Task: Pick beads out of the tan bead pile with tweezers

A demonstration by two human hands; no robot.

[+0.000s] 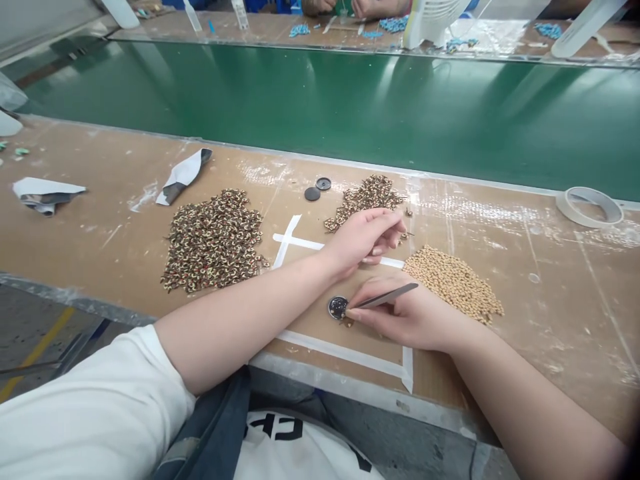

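My right hand (407, 310) grips metal tweezers (393, 294), their tips hidden by my fingers beside a small round black dish (337, 307) with dark, shiny contents. A few tiny bits lie by the dish. Farther forward, my left hand (370, 237) is closed, its fingertips next to a small pile of dark and cream curved pieces (373, 193). Whatever is between those fingers is too small to make out. To the right of both hands spreads a pile of tan bead-like pieces (457, 283).
A larger pile of similar curved pieces (215, 240) lies left. Two black discs (313, 194), a tape roll (590, 207) and crumpled sheets (185, 175) rest on the table. White tape strips (345, 351) mark the work area. Beyond runs a green belt (320, 100); another person's hands (367, 8) are across it.
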